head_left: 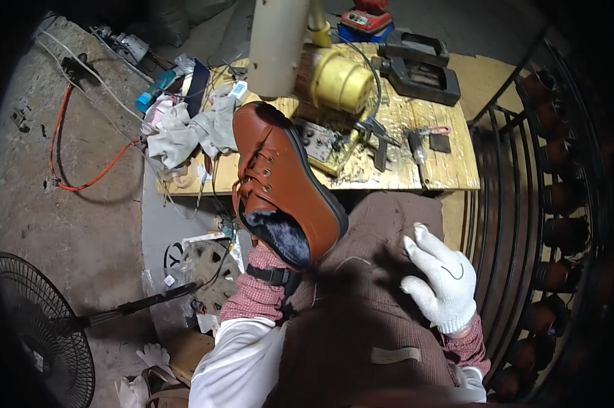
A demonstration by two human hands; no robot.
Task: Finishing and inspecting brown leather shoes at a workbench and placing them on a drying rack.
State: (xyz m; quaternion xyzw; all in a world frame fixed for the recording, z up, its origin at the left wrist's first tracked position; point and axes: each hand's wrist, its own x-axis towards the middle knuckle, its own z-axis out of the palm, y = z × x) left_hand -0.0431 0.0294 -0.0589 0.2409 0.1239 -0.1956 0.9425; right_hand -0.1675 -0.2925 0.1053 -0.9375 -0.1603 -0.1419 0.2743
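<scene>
A reddish-brown leather lace-up shoe (280, 180) with a dark sole and dark fur lining is held up in front of me, toe pointing away. Its laces hang at the left side. My left hand (258, 245) supports it from behind and below; the shoe hides almost all of that hand, with only skin near the wrist showing. The toe sits just beneath a pale vertical cylinder (276, 51). In a white glove, my right hand (443, 279) hovers over the brown apron (361, 299) on my lap, fingers apart, holding nothing.
Beyond the shoe stands a wooden workbench (456, 163) with a yellow round machine part (341, 81), black trays (426, 80) and grey rags (215, 126). A black rack of shoes (558, 197) lines the right. At lower left is a fan (38, 333); an orange cable (82, 185) crosses the floor.
</scene>
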